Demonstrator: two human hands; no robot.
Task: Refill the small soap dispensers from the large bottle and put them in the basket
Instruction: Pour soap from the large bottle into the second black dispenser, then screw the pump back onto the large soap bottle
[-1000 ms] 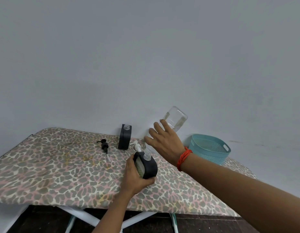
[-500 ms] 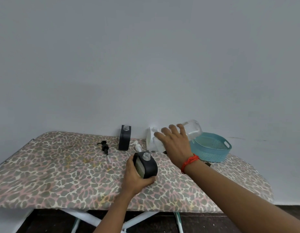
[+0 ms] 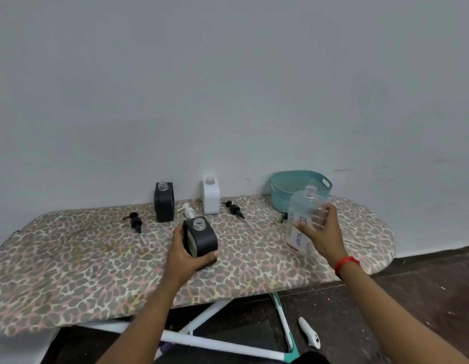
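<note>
Standing on the ironing board (image 3: 70, 258), the uncapped black dispenser (image 3: 202, 237) is gripped by the left hand (image 3: 185, 254), fingers curled round it; beyond, the large bottle (image 3: 304, 219) is clasped upright by the right hand (image 3: 321, 232). Refilling is judged underway; a black pump (image 3: 135, 221) must be refitted next.

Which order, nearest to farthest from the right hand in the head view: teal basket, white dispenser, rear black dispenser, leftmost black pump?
1. teal basket, just behind the right hand.
2. white dispenser, to its left, at the back.
3. rear black dispenser, further left.
4. leftmost black pump, far left.
</note>
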